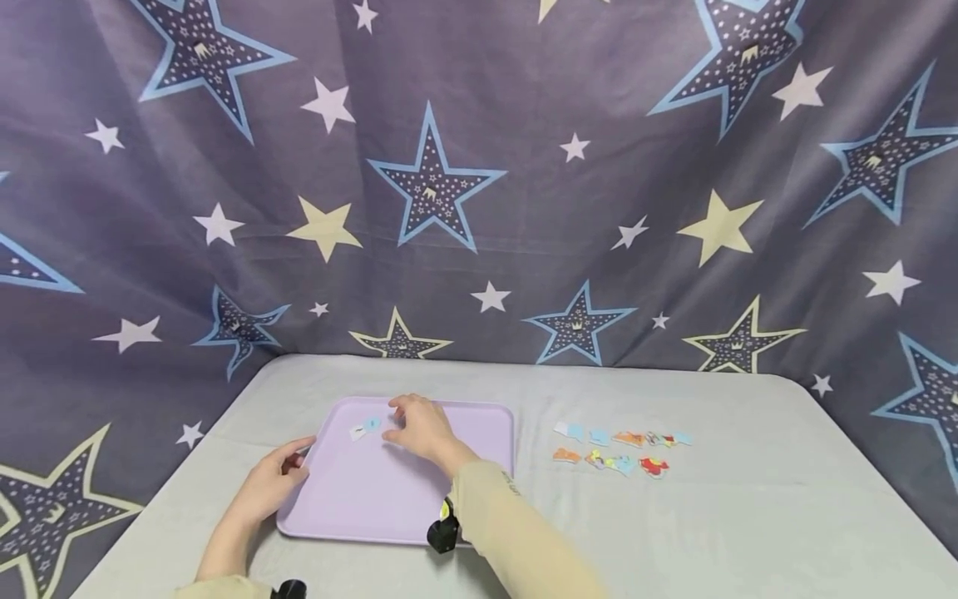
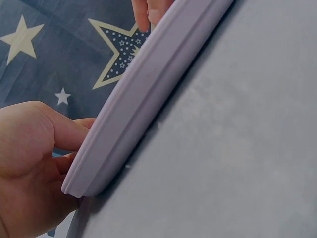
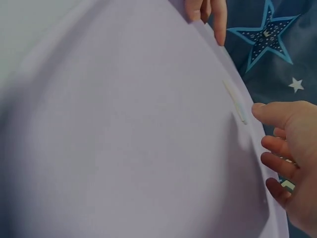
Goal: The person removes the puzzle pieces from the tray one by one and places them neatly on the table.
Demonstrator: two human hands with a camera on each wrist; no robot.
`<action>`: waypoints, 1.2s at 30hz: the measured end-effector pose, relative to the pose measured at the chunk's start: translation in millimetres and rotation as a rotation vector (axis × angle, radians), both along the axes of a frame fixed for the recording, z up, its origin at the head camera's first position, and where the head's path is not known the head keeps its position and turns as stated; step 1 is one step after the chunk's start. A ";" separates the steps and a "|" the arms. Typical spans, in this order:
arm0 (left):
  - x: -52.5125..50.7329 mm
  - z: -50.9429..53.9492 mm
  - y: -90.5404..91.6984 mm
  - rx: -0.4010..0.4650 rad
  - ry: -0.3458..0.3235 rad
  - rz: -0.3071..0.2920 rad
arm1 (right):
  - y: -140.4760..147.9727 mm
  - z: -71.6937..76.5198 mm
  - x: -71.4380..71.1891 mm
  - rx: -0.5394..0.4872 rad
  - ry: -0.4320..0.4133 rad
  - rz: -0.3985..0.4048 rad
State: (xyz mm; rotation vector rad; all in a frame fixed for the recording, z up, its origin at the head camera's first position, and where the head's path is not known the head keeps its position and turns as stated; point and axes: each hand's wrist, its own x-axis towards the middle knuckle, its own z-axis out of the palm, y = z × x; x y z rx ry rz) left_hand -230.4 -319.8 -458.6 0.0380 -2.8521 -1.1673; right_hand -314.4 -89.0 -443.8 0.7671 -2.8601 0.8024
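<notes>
A lilac tray (image 1: 359,495) lies on the table's left half. Two small flat pieces sit side by side near its far left corner, one white with a dark mark (image 1: 358,433) and one light blue (image 1: 372,425). Over the tray, just right of these pieces, is my right hand (image 1: 421,428); its fingers are loosely bent and apart, with nothing between them in the right wrist view. My left hand (image 1: 268,482) rests against the tray's left rim (image 2: 124,99), fingers relaxed along the edge. From the right wrist, the pieces (image 3: 235,102) appear only as a thin sliver.
Right of the tray, several colourful cut-out pieces lie in two rough rows, among them an orange one (image 1: 566,455) and a red one (image 1: 654,467). A pale cloth covers the table (image 1: 748,516). Behind it hangs a dark star-patterned curtain (image 1: 524,208).
</notes>
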 end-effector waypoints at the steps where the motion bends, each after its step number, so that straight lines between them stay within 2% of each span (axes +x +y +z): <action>1: 0.5 0.1 -0.6 -0.001 0.002 0.002 | -2.1 -0.9 0.2 -0.003 -0.006 0.005; 7: 2.5 0.2 2.3 0.030 0.006 0.003 | -12.9 -8.1 1.2 0.003 -0.014 0.009; 13: 3.2 1.3 6.9 0.043 -0.023 0.016 | -20.8 -14.0 2.1 0.055 0.029 0.000; 22: 2.8 1.3 3.0 0.049 -0.010 0.014 | -27.8 -8.6 2.4 0.125 0.050 0.000; 27: 2.8 -0.7 3.1 0.047 -0.009 0.018 | -29.6 -9.9 2.7 0.127 0.063 -0.006; 36: 1.8 1.8 1.3 0.036 -0.002 0.018 | -36.0 -6.3 3.9 0.144 0.077 -0.024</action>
